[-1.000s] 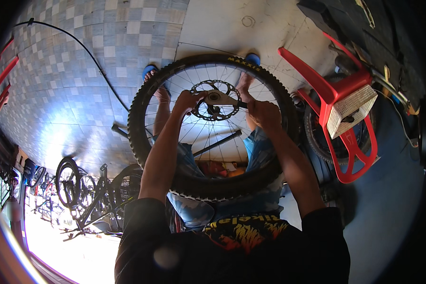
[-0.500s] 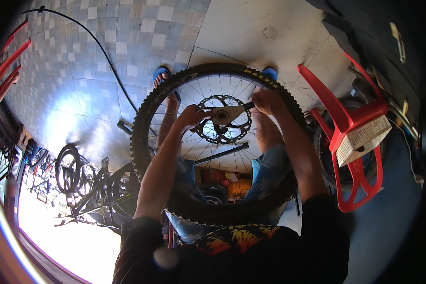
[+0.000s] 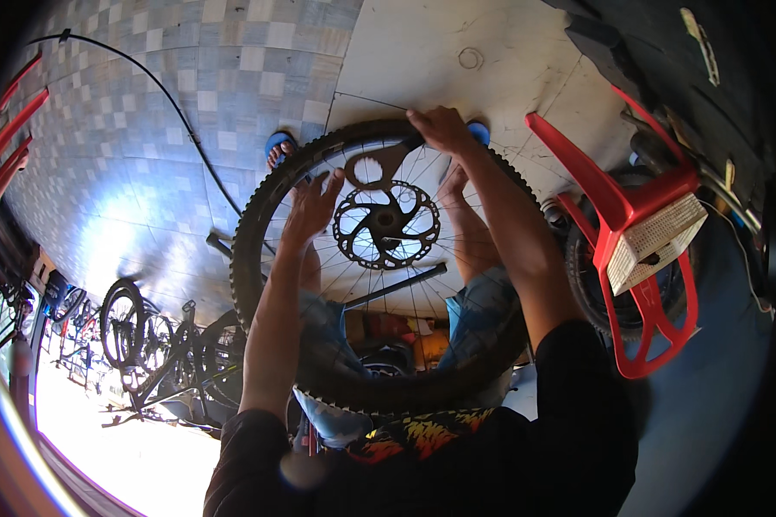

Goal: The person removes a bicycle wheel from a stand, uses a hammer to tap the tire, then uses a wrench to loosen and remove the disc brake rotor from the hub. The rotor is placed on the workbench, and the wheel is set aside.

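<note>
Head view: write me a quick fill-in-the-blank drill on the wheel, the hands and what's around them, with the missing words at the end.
1. Of the left hand and the right hand, only the ____ one grips the flat tool.
2. The end of that tool away from the grip has a ____ opening.
3. The slotted brake disc sits at the ____ of the wheel.
4. The plastic chair to the wheel's right is coloured ____.

Missing words: right; round; centre; red.

Right fingers [image 3: 417, 120] holding wrench [image 3: 390, 162], wheel [image 3: 386, 220] beneath
</note>
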The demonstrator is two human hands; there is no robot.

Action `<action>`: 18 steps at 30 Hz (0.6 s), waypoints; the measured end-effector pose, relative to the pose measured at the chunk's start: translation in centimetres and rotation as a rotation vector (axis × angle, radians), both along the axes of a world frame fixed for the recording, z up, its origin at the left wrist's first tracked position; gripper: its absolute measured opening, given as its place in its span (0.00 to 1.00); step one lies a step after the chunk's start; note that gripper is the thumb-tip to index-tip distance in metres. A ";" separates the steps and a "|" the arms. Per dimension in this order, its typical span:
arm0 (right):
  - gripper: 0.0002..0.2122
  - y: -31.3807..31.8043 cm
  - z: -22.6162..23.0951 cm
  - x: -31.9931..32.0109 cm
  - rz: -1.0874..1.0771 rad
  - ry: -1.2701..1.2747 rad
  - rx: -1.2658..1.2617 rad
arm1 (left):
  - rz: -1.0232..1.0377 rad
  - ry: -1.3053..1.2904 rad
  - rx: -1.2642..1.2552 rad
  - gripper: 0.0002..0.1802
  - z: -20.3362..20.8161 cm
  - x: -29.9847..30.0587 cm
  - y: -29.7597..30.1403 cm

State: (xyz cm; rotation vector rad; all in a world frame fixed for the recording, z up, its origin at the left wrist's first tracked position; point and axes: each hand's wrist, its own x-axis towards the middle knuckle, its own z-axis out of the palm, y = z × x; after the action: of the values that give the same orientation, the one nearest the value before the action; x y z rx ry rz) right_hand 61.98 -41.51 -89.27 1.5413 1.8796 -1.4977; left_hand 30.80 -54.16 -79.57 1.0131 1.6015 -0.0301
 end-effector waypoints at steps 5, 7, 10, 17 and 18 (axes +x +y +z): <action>0.40 -2.2 8.4 3.4 -0.196 -0.248 -0.074 | -0.433 -0.080 0.257 0.32 4.5 3.8 2.2; 0.39 -4.1 11.5 4.7 -0.290 -0.274 -0.028 | -0.494 -0.327 0.101 0.27 4.9 5.7 2.4; 0.38 -7.0 15.5 6.2 -0.415 -0.253 0.080 | -0.679 -0.327 0.088 0.20 4.0 6.6 2.0; 0.35 -10.7 22.6 5.8 -0.560 -0.343 -0.173 | -0.717 -0.376 0.097 0.18 1.2 7.5 0.4; 0.37 -11.0 23.0 5.4 -0.604 -0.332 -0.180 | -0.739 -0.366 0.108 0.19 1.0 7.5 0.3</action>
State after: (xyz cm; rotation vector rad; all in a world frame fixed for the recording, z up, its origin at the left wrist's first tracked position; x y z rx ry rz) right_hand 67.34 -52.55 -66.28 2.2190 1.1126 -1.4482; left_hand 38.34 -53.83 -78.60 1.5502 0.8448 -0.2477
